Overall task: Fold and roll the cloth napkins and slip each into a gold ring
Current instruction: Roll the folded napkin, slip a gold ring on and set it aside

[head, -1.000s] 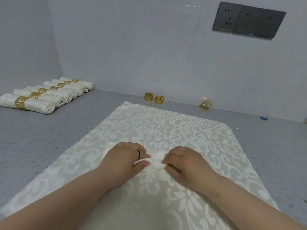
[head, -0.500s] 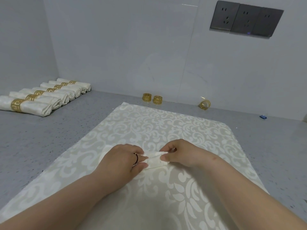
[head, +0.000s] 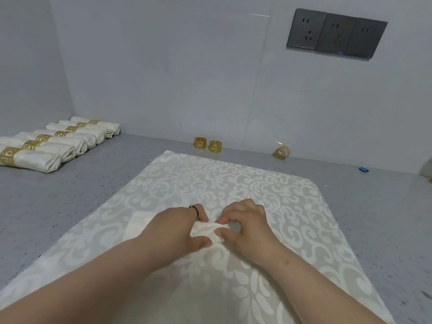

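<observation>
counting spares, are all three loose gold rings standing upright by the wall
No, two rings stand upright side by side, but the third ring farther right is tipped over.

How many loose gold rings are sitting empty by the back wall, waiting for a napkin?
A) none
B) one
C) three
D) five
C: two gold rings stand side by side, the left ring and its neighbour, and a third ring lies tilted further right by the wall; all three are empty.
</observation>
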Demonstrator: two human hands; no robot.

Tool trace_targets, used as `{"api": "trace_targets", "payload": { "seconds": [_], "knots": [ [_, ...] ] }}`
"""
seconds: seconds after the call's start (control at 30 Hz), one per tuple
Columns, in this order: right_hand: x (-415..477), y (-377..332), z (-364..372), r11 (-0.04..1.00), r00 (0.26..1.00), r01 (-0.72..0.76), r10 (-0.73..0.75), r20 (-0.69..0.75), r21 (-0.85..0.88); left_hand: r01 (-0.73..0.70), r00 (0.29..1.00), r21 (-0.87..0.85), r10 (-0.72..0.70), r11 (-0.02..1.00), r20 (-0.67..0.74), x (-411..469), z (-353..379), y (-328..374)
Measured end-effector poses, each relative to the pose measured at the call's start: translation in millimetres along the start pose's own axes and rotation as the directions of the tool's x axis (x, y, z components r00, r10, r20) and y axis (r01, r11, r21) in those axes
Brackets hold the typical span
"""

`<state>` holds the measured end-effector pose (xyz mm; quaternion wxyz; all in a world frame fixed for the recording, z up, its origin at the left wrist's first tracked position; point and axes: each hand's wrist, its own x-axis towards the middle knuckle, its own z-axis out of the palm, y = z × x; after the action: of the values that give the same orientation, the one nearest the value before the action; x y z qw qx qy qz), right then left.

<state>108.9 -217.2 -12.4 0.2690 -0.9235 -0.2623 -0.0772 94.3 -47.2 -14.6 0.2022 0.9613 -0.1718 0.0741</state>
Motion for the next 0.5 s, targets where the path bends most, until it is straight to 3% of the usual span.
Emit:
{"api": "trace_targets", "payload": {
  "seconds": [0.2,0.33,0.5],
  "knots": [
    [-3.5,1.1,2.2,0.983,0.996,-0.087,0.081,0.043,0.163,-0.004,0.993,0.024,0.007,1.000,-0.114,0.5,5.8,0.5],
    [3.6,-0.2,-4.7,0.906,0.976,-0.177,0.213,-0.054,0.384,0.004,0.984,0.074,0.009,0.997,-0.176,8.7,-4.2,-9.3],
    [48.7,20.8,-13.4,0.897,0.937,-0.307,0.344,-0.065,0.319,0.148,0.935,-0.009,-0.143,0.989,-0.325,32.0,-26.9,-42.9]
  ]
}}
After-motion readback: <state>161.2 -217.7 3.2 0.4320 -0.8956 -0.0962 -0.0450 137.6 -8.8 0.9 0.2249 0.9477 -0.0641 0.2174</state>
